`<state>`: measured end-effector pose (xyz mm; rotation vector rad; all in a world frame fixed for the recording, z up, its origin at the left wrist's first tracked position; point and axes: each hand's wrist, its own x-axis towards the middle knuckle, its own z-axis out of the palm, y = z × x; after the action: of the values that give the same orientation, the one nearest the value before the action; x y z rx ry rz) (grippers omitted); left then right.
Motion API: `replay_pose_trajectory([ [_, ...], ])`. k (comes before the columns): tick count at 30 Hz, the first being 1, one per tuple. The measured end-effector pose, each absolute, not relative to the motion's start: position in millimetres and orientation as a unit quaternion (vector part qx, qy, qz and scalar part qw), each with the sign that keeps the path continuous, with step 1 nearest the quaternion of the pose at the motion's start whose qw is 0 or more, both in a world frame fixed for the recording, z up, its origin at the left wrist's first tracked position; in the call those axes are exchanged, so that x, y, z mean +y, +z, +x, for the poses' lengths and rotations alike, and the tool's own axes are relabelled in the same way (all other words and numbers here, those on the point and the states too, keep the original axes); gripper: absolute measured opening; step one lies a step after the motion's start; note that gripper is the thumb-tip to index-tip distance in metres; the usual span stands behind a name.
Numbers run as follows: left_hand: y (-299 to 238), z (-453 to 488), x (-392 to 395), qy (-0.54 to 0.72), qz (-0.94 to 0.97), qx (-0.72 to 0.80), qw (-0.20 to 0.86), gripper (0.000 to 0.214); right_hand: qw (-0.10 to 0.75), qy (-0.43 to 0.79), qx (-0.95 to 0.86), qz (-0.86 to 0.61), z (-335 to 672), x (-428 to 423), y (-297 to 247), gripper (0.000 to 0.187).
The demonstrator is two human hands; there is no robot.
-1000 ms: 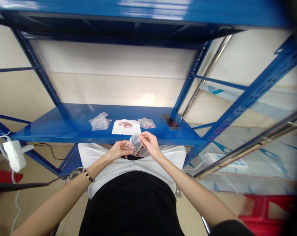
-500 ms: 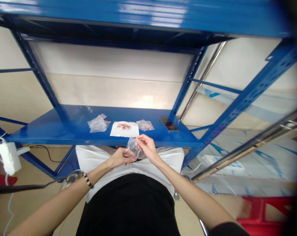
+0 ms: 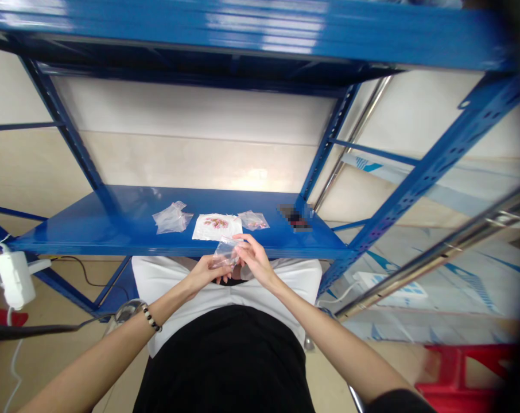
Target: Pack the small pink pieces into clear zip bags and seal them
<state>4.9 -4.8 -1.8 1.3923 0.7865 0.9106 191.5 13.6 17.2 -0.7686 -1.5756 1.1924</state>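
Observation:
My left hand (image 3: 208,269) and my right hand (image 3: 252,257) both pinch a small clear plastic bag (image 3: 225,253) just in front of the blue shelf's front edge (image 3: 156,249). The fingers of both hands are closed on the bag. On the shelf behind lie a white sheet with small pink and red pieces (image 3: 217,226), a pile of empty clear bags (image 3: 173,217) to its left, and a filled clear bag (image 3: 253,220) to its right.
A small dark object (image 3: 295,218) lies at the shelf's right end beside a blue upright (image 3: 329,149). A white adapter with cable (image 3: 11,278) hangs at left. Red stools (image 3: 466,373) stand on the floor at right. An upper shelf (image 3: 243,28) runs overhead.
Both hands have shifted the clear bag slightly up toward the shelf edge, and the bag now lies flatter between the fingers. The view has tilted a little.

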Motion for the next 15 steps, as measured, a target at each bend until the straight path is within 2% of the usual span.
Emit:
replay_pose_trajectory([
  [4, -2.6, 6.8, -0.8, 0.408, 0.587, 0.338, 0.611, 0.032, 0.47, 0.524, -0.647, -0.293, 192.2, 17.6, 14.9, 0.055],
  [7, -4.4, 7.1, 3.1, 0.418, 0.569, 0.337, 0.622, 0.034, 0.453, 0.526, -0.664, -0.278, 192.1, 22.7, 10.4, 0.062],
  [10, -5.3, 6.5, 1.8, 0.419, 0.566, 0.328, 0.63, 0.035, 0.45, 0.507, -0.682, -0.275, 191.6, 24.2, 6.2, 0.064],
  [15, -7.3, 2.5, 0.4, 0.422, 0.553, 0.354, 0.626, 0.037, 0.466, 0.495, -0.676, -0.283, 193.5, 24.2, 4.7, 0.057],
])
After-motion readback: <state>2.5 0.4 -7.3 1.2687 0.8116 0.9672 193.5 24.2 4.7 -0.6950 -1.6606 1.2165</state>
